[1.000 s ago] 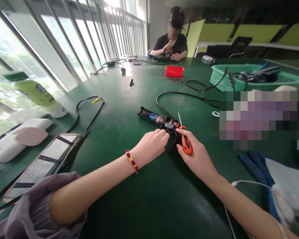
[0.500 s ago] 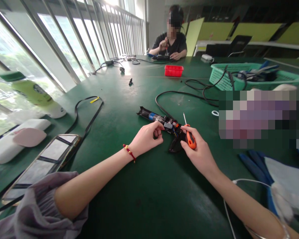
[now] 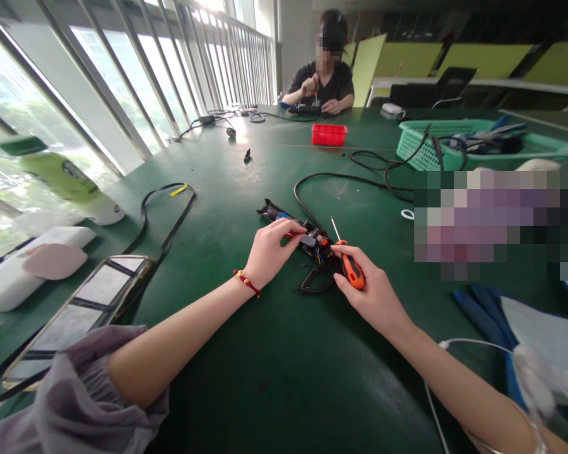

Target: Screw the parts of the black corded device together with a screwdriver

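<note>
The left hand (image 3: 273, 247) reaches in from the left, wrist bent and knuckles up, thumb and fingertips drawn together over the device (image 3: 318, 243); whether they grip it, I cannot tell. The right hand (image 3: 370, 285) is closed round the handle of a screwdriver (image 3: 353, 272) – its shaft points away, tip in the air just beyond the device (which lies opened on the counter (image 3: 246, 391), wires showing). The left hand covers part of the barrel, and the right forefinger is close to the other end. A black cord (image 3: 322, 175) loops behind. Farther off are a red bin (image 3: 329, 135) and a green basket (image 3: 419, 150); at left, a phone (image 3: 82, 315) and a bottle (image 3: 71, 183) – a person (image 3: 322, 85) sits across.
</note>
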### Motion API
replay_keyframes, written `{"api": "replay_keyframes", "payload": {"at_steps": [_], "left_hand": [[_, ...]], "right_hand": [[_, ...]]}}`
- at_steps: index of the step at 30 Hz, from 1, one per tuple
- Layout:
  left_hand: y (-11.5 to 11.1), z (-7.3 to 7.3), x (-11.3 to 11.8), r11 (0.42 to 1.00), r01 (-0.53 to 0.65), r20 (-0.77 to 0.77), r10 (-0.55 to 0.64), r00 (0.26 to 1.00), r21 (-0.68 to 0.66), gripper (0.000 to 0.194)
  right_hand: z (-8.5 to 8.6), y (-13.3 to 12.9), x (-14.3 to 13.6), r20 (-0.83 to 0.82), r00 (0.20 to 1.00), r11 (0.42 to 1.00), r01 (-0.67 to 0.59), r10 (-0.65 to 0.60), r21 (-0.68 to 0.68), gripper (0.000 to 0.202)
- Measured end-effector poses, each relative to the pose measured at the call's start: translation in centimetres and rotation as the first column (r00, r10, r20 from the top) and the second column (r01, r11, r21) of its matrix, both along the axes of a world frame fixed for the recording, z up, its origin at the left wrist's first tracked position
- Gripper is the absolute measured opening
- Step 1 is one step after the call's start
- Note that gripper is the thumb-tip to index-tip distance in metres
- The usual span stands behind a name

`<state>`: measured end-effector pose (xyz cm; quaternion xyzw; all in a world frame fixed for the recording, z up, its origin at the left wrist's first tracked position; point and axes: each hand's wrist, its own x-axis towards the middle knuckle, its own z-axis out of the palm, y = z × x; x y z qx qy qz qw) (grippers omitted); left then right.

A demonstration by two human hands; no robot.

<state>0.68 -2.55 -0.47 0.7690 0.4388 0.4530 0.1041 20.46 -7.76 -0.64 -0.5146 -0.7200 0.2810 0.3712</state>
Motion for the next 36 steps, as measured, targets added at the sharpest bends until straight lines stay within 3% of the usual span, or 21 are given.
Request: {"api": "replay_keyframes", "payload": {"at_steps": [17, 24, 29, 36], "left_hand": [[-0.3, -0.4, -0.6, 0.980, 0.008, -0.219, 0.037, 0.975, 0.201, 0.020], [-0.3, -0.4, -0.4, 0.986, -0.052, -0.306, 0.100, 0.947, 0.160, 0.022], [-1.5, 0.8, 0.1, 0.974, -0.210, -0.521, 0.223, 0.824, 0.084, 0.029], [-3.8, 3.9, 1.0, 0.971, -0.241, -0.855, 0.118, 0.505, -0.009, 0.050]], "right_hand": [[0.2, -0.1, -0.1, 0.016, 1.000, 1.000, 0.000, 0.001, -0.019, 0.039], [0.1, 0.0, 0.0, 0.025, 1.000, 1.000, -0.003, 0.004, -0.021, 0.040], [-0.1, 0.1, 0.1, 0.034, 0.999, 1.000, -0.005, 0.006, -0.021, 0.040], [0.0, 0.1, 0.0, 0.123, 0.992, 0.999, -0.022, 0.018, 0.033, 0.040]]}}
